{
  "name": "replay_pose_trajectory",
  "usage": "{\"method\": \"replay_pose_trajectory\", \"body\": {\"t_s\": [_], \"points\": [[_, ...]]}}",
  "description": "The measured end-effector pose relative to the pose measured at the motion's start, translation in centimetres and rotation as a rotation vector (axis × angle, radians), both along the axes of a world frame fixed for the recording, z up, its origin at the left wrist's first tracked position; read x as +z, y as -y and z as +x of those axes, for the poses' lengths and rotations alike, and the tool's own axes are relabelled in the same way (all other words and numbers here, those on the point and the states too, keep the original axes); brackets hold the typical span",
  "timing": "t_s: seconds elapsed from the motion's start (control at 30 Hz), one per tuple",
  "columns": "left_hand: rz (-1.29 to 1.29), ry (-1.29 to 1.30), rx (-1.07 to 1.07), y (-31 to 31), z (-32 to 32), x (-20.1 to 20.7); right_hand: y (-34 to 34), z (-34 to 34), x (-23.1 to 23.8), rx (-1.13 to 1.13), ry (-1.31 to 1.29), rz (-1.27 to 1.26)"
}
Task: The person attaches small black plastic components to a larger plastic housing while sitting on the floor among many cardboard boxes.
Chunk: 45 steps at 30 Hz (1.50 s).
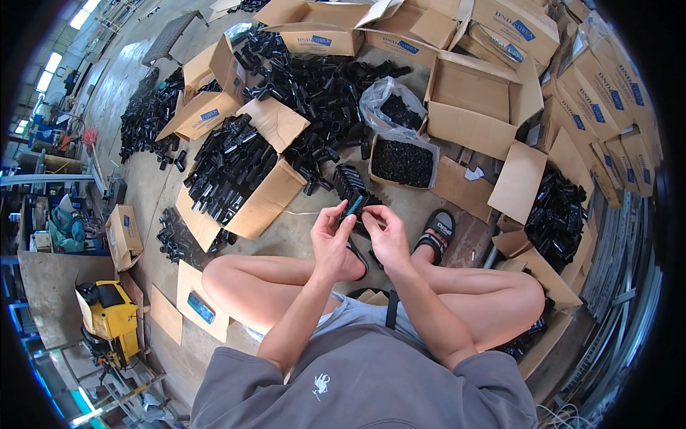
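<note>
- While a yellow-and-black machine (118,322) stands at the left of the frame, a phone (201,307) lies on a cardboard sheet (214,327) nearby, at lower left.
- Left of center, black tubular parts (229,168) fill an open brown carton (268,206); more lie loose on the floor (146,239) around it.
- At center, the left hand (329,239) pinches a small black part (354,205), marked by a teal sheen, between thumb and fingers. Below, a gray shirt (400,379) carries a white emblem (321,386).
- Just right of it, the right hand (386,239) bends its fingertips to the same part; whether they grasp or merely touch it cannot be told. Close two-handed handling of this single piece appears to be the step, and the next move seems to call for a steady left hold and fine right-hand fingertip control.
- Right of center, small black pieces (403,163) fill a plastic-lined box (435,155), near a black sandal (438,232) with white lettering.
- At upper right, stacked brown cartons (607,107) display dark lettering and blue printed labels, repeated on boxes across the top.
</note>
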<state>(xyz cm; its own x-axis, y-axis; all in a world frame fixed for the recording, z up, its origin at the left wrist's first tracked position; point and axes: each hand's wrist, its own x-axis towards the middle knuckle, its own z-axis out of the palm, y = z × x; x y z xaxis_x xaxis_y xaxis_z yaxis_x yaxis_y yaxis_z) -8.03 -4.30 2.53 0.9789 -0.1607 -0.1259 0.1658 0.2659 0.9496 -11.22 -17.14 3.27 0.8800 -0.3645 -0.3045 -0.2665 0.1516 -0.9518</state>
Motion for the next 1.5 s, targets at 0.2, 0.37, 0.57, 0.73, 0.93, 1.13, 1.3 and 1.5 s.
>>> {"method": "replay_pose_trajectory", "body": {"t_s": [0.2,0.37,0.57,0.73,0.93,1.13,1.3,1.5], "points": [[-0.015,-0.053,0.011,0.0,0.0,0.3,-0.6,0.1,1.3,-0.04,0.135,-0.312],[-0.001,-0.013,0.026,-0.1,0.2,-0.3,-0.4,-0.2,2.0,0.046,0.089,-0.347],[0.021,-0.036,0.009,-0.2,-0.1,-0.5,-0.4,0.0,0.2,-0.008,0.076,-0.046],[0.005,-0.017,0.005,-0.2,-0.1,-0.4,-0.5,0.0,0.3,-0.025,0.098,0.063],[0.002,0.001,0.011,0.0,-0.1,-0.4,-1.0,0.1,0.0,-0.071,0.121,0.007],[-0.001,-0.003,-0.001,-0.2,-0.1,-0.6,-1.1,-0.1,-0.1,-0.047,0.154,0.164],[0.002,0.005,-0.003,-0.3,-0.1,-0.4,-1.5,-0.1,0.3,-0.08,0.165,0.181],[0.014,-0.004,-0.003,-0.2,-0.2,0.0,-1.0,-0.3,-0.2,-0.082,0.191,0.3]]}}
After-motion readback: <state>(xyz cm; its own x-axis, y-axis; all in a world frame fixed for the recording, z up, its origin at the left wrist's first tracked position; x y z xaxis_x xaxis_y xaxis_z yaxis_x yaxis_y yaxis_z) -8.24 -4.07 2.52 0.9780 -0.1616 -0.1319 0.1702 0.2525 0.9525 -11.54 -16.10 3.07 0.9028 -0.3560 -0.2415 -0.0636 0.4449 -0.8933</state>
